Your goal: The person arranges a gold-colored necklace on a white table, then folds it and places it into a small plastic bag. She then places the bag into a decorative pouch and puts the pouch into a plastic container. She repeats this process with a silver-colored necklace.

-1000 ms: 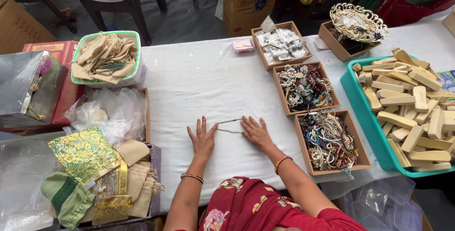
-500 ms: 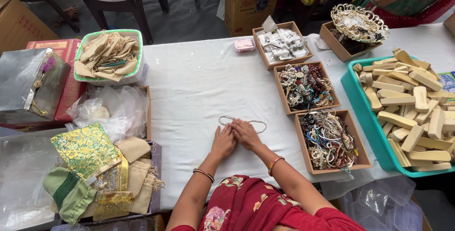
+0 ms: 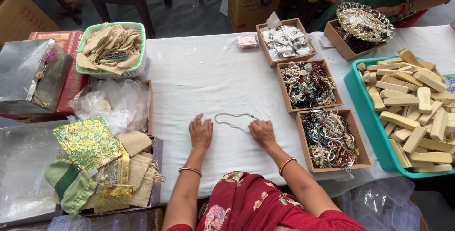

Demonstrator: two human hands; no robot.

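Observation:
A thin silvery chain necklace [image 3: 228, 119] lies in a loop on the white tablecloth [image 3: 208, 79]. My right hand [image 3: 263, 132] rests on the cloth with its fingertips on the loop's right end. My left hand [image 3: 201, 132] lies flat on the cloth just left of the loop, fingers spread, not touching the chain. Both wrists wear bangles.
Three cardboard trays of beaded jewellery [image 3: 308, 84] stand to the right, beside a teal tray of wooden blocks [image 3: 407, 112]. A green basket of cloth pouches [image 3: 111, 48], plastic bags and fabric pouches [image 3: 90, 143] lie left. Another person sits at the far right with a beaded basket [image 3: 364, 21].
My hands came together over the chain half a second ago, then parted again. The left hand has slid left off the necklace; the right stays on its right end.

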